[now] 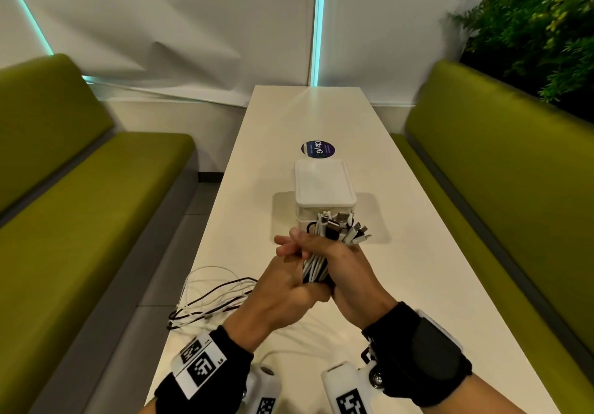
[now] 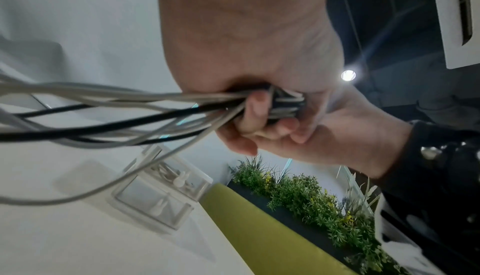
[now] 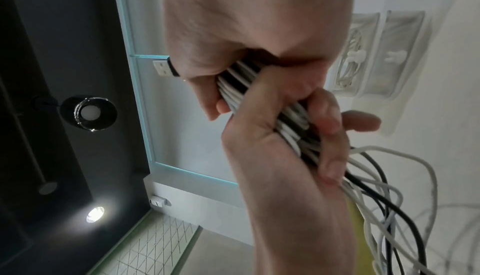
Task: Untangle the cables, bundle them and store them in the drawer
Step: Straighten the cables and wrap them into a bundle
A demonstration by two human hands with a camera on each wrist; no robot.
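Cables gathered in both hands

Cables, white and black, are clutched above the bench; right hand wraps them below the fanned plugs; left hand grips the same bundle lower down; loose lengths trail over the bench's left edge; drawer box stands just beyond, drawers closed.

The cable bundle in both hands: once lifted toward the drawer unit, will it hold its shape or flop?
Probably floppy: beyond the left hand and right hand, the cable bundle trails in loose loops over the table edge. Likely light and apt to splay, since the connector ends already fan out.
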